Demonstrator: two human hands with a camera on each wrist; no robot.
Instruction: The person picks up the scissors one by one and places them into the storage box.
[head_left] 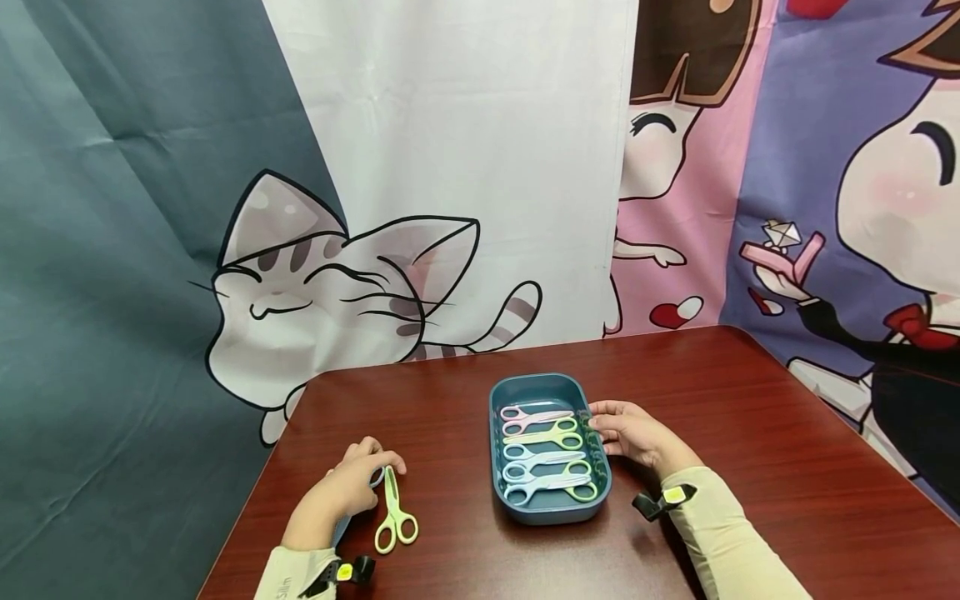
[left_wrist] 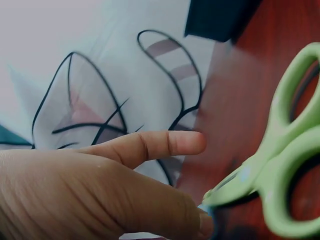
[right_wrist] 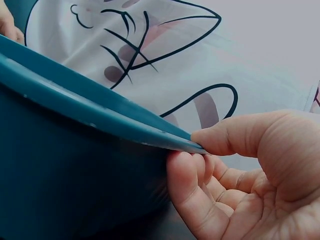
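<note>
My left hand (head_left: 347,486) is low over the table's left side. Light blue scissors (head_left: 341,531) lie partly hidden under it, and whether the thumb and hidden fingers pinch them is unclear. The index finger stretches out straight in the left wrist view. Beside this hand are green scissors (head_left: 396,521), blade tips by its fingers and handle loops toward me. At the right, my right hand (head_left: 637,433) pinches the rim of a dark teal plastic container (right_wrist: 100,122), thumb on top and fingers beneath. Inside the container lie pink scissors (head_left: 536,417), green scissors (head_left: 564,433) and light blue scissors (head_left: 543,457).
The container stands on a reddish-brown wooden table (head_left: 435,417), right of the left hand. Behind the table's far edge hangs a cloth backdrop (head_left: 480,125) with cartoon figures. A black wrist strap (head_left: 663,500) sits on the right sleeve.
</note>
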